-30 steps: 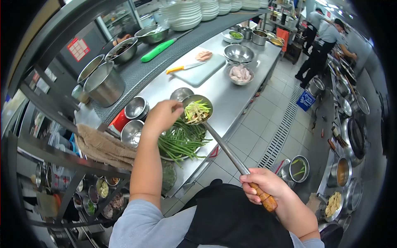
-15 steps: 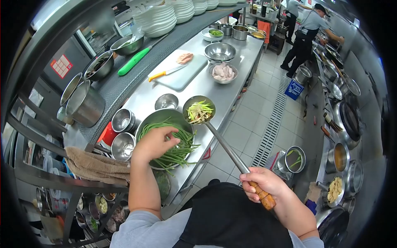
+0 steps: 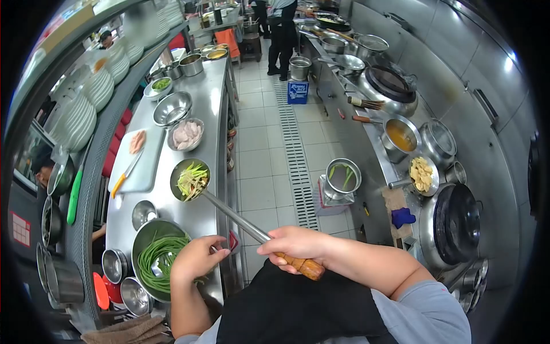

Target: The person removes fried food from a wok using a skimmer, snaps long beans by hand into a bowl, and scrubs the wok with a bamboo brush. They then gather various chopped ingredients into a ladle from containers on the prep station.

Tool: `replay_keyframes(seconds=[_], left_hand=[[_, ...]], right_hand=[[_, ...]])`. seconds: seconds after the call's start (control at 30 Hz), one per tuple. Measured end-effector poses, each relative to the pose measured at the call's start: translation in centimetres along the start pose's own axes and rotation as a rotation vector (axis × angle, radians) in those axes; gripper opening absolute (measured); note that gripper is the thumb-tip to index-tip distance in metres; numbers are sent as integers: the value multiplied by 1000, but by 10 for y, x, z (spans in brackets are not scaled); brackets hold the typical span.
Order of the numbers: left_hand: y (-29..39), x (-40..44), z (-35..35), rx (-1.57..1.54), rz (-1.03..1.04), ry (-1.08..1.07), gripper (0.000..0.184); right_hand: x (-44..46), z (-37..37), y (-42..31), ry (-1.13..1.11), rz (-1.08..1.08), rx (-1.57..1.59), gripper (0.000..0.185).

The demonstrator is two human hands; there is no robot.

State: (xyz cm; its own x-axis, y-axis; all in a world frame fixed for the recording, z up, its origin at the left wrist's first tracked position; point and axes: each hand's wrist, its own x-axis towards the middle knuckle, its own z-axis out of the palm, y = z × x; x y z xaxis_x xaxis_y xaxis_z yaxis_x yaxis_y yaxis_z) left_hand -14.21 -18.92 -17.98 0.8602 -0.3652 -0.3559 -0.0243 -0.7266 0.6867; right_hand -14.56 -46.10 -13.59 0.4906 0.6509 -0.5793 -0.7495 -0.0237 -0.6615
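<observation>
The wooden handle of a long metal ladle (image 3: pixel 235 218) is in the grip of my right hand (image 3: pixel 298 243). In the ladle's bowl lie cut green and pale vegetable pieces (image 3: pixel 192 182), above the edge of the steel counter. My left hand (image 3: pixel 200 257), fingers apart and holding nothing, is at the right rim of a large metal bowl (image 3: pixel 139 236) of long green beans (image 3: pixel 152 258). A small empty metal bowl (image 3: pixel 144 214) stands just behind the beans.
A cutting board (image 3: pixel 146 163) with a yellow-handled knife (image 3: pixel 126 175) and a bowl of raw meat (image 3: pixel 186 135) are farther back. Stove pans, including a wok (image 3: pixel 456 223), line the right side. A pot (image 3: pixel 342 176) stands in the aisle; people stand beyond.
The view has swung right toward the stoves. My left hand has moved from near the ladle's bowl to the right rim of the bean bowl. My right hand still grips the ladle.
</observation>
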Motion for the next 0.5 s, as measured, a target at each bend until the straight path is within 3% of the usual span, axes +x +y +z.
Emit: replay_keyframes(seconds=[0.1,0.23,0.5], left_hand=[[9,7,-1,130,-16,1,39],[3,11,15,176,144,-24,40],[-10,-40,20,125,-66,37,44]], right_hand=[[4,1,-1,35,-6,-27,24],[14,-3,-6,35,13,-43,25],[66,35,-52,-56,74,-187,21]])
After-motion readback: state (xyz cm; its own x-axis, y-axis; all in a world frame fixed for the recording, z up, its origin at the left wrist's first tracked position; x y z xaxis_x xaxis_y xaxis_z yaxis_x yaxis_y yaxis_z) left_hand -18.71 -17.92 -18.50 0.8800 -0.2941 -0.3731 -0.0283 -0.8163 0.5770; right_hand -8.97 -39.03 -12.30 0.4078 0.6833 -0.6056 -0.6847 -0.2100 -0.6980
